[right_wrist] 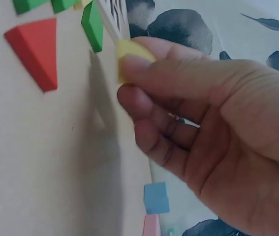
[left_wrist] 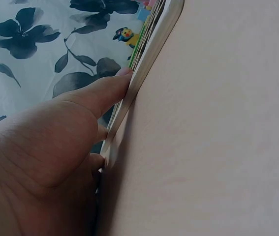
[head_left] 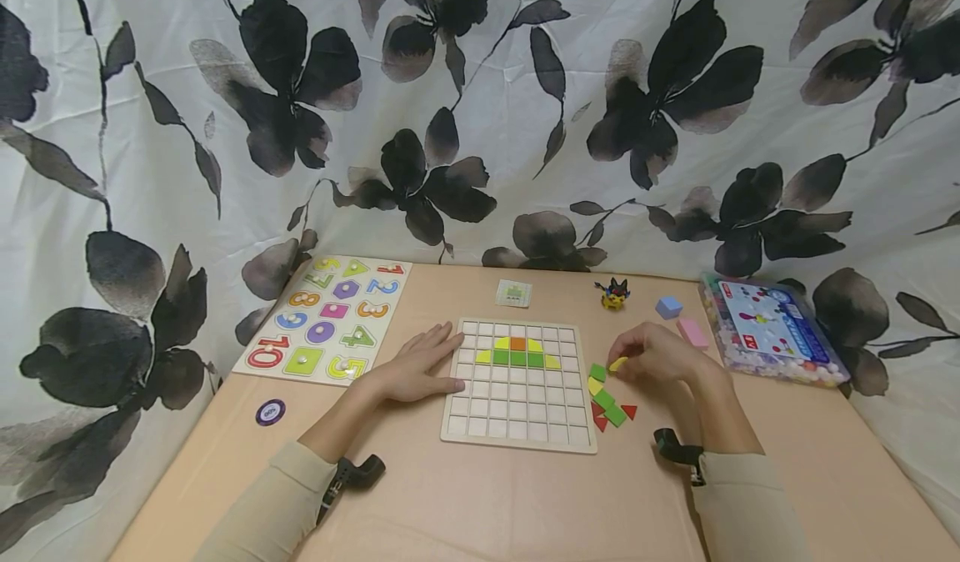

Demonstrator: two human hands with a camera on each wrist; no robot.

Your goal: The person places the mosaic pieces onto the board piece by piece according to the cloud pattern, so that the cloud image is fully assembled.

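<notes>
Basically steadying the grid board (head_left: 517, 429) with flat left hand (head_left: 417, 367), pinching a yellow piece (head_left: 617, 364) in right hand (head_left: 658, 352) just beside it, probably needing an empty cell next.

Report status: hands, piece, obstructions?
Left hand flat against grid board edge. Right hand pinching yellow piece beside board. Nothing blocking.
</notes>
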